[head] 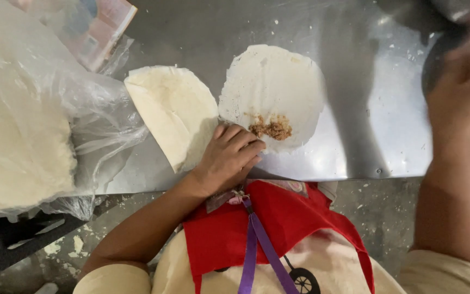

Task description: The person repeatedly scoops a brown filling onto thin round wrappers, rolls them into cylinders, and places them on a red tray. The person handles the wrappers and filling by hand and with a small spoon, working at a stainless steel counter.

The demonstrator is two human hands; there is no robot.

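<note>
Red apron (278, 218) nearest; left hand (228, 158) empty, pressing wrapper (273, 92); right hand (463, 92) blurred, grip unclear.

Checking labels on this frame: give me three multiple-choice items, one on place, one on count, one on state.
1. Where does the filling lie?
A. on the near edge of the right wrapper
B. on the left wrapper
C. on the bare table

2. How many round wrappers lie flat on the table?
A. one
B. two
C. four

3. How is the left hand?
A. raised off the table
B. gripping the plastic bag
C. resting, fingers curled, at the right wrapper's near edge

Key: 1 A, the brown heap sits on the right wrapper near the person. 2 B, the left wrapper and the right one lie side by side. 3 C, its fingers meet the wrapper beside the filling; the right hand is blurred at the far right.
</note>
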